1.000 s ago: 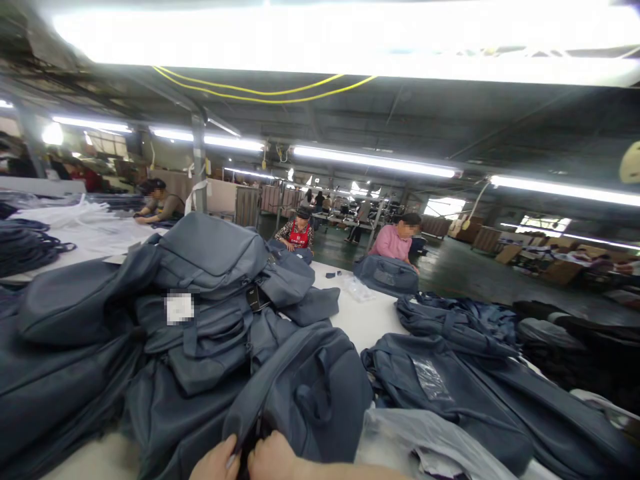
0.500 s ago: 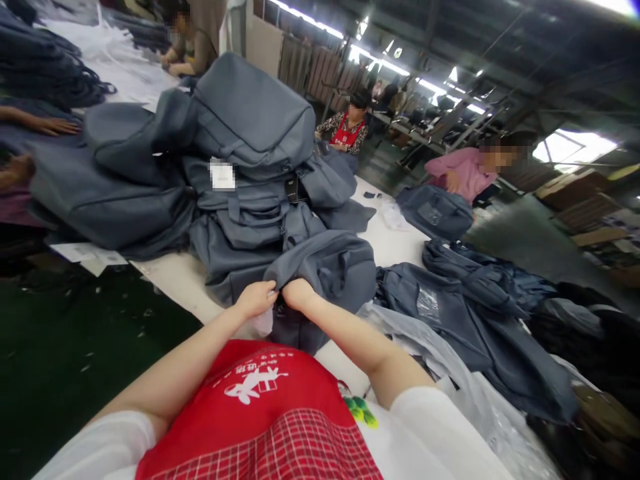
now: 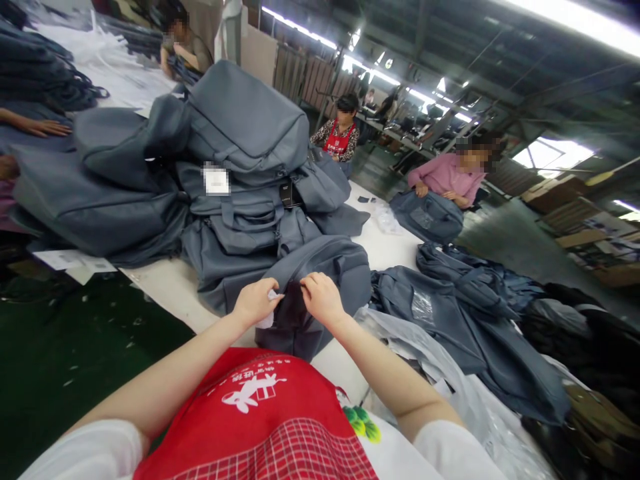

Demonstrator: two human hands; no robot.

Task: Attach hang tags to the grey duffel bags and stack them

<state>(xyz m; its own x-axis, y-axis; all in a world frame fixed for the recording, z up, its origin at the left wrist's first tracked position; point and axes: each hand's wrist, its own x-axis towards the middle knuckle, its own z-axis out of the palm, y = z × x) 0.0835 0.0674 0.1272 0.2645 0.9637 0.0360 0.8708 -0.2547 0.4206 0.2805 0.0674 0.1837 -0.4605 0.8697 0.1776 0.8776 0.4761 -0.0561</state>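
In front of me on the table lies a blue-grey bag (image 3: 345,273), its near end facing my body. My left hand (image 3: 256,303) is closed on a crumpled white piece (image 3: 267,319), cloth or thin plastic, and its fingertips are at the bag's dark seam. On the other side of that seam, my right hand (image 3: 321,298) pinches the bag's edge; whether a zipper pull is between those fingers is hidden. Behind this bag rises a pile of similar grey bags (image 3: 250,120), with a black hang tag (image 3: 285,195) and a white label (image 3: 216,181).
More grey bags (image 3: 450,313) and clear plastic wrap (image 3: 480,400) lie to the right. A co-worker in pink (image 3: 445,177) handles a bag across the table (image 3: 160,287). Another person's hand (image 3: 47,127) rests on bags at left. White paper sheets (image 3: 75,263) stick out at the table's left edge.
My hands were close together at the bag's near end; now they are apart, the right one farther right. A dark seam or gap shows between them. The co-worker in pink has both hands on the bag.
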